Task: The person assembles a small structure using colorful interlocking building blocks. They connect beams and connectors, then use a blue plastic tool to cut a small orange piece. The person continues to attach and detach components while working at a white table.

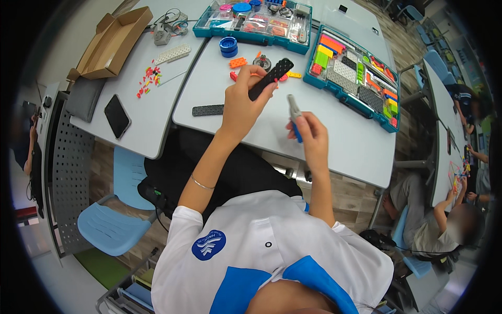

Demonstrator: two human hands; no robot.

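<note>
My left hand [241, 102] is closed around a black perforated building beam [273, 78], held tilted above the white table [251, 131]. Small red bits show at the beam's lower side, by my fingertips. To its right, my right hand [312, 132] grips pliers [294, 109] with blue handles, their grey jaws pointing up and apart from the beam. A second dark perforated beam [207, 110] lies on the table left of my left hand. Beyond my hands are an orange perforated piece [238, 63], a grey round part [262, 63] and a yellow strip [295, 75].
Two teal parts cases [309, 79] lie open at the back and right, near stacked blue wheels [228, 47]. On the left table are colourful pegs [149, 78], a phone [117, 116] and a cardboard box [112, 44]. Other people sit at a table far right.
</note>
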